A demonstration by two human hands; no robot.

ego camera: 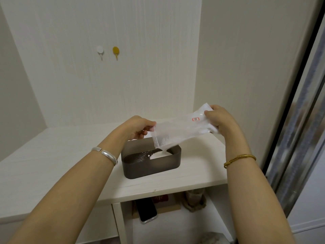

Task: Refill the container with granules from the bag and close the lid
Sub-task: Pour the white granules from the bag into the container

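Granules (164,152) pour from bag (182,128) into brown container (151,164) on the shelf; our left hand (139,127) pinches its mouth, right hand (219,120) grips the bottom. Tilting further risks spilling over the rim.

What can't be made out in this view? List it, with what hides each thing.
- Lid: none seen in the head view.
- Red label on the bag: print too small.
- Container fill level: its near wall hides it.
- Right hand fingers: behind the bag.
- Phone: partly under the tabletop.
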